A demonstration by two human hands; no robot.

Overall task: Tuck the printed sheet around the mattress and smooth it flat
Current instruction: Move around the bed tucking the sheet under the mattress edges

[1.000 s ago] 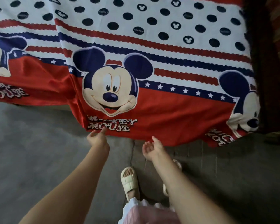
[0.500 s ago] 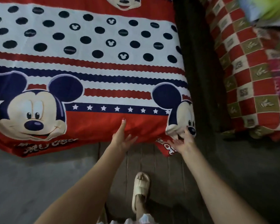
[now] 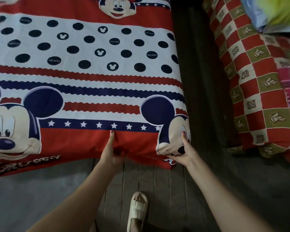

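Both hands now gripping printed sheet edge, left hand fingers bunching, right hand fingers pinching corner, grey floor.

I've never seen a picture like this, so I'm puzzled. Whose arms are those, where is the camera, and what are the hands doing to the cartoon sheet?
There is no machine here. The arms belong to a person who wears a camera on the head, so you see what that person sees when looking down. That is why a sandal shows on the floor at the bottom.

In front lies a bed covered by a printed sheet with cartoon mice, dots, stripes and stars. The left hand grips the red edge of the sheet, which bunches up there. The right hand pinches the sheet at the bed's corner, over a mouse face. To the right, past a dark gap, lies a checked blanket in red, cream and olive.

The hanging edge is not tucked in yet.
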